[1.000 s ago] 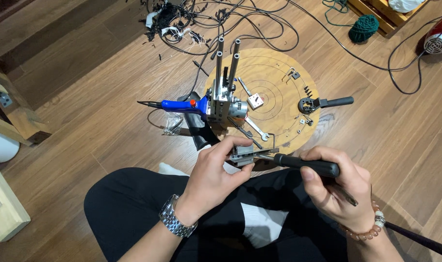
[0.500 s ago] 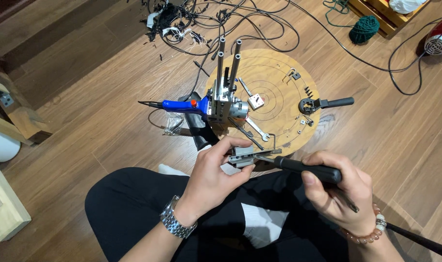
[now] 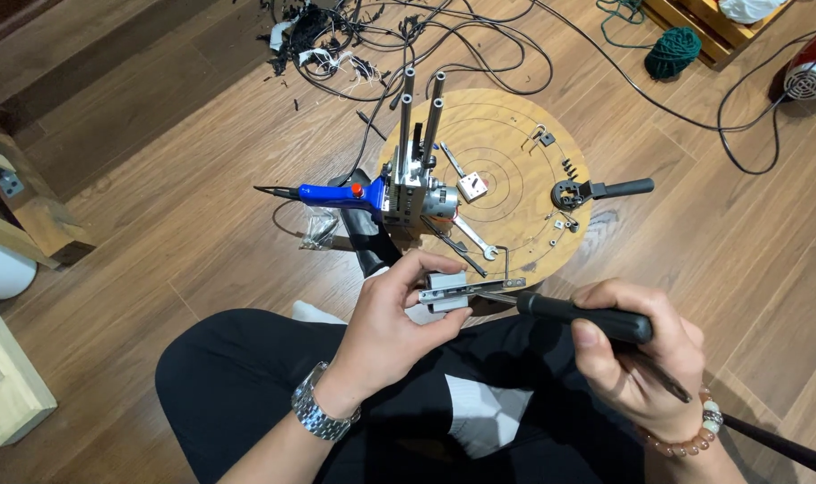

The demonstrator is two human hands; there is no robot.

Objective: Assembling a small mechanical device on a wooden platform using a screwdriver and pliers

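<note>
My left hand point(image 3: 399, 314) grips a small grey metal part point(image 3: 457, 292) with a flat bar sticking out to the right. My right hand point(image 3: 636, 358) holds a black-handled soldering iron point(image 3: 587, 315), and its thin tip touches the right side of the metal part. A dark cord runs from the handle off the lower right edge. Both hands hover above my lap, just in front of a round wooden board point(image 3: 515, 179). A silver watch sits on my left wrist and a bead bracelet on my right.
On the board stand a metal assembly with upright rods point(image 3: 417, 170) and a blue tool point(image 3: 323, 193), a wrench point(image 3: 470, 235), a black-handled part point(image 3: 600, 190) and small hardware. Tangled cables point(image 3: 354, 45), green yarn point(image 3: 672, 52), a red appliance point(image 3: 811, 76) and wooden blocks point(image 3: 9, 376) lie around.
Both hands have stayed nearly still; the iron's tip remains against the metal part, with only a slight shift of the view.
</note>
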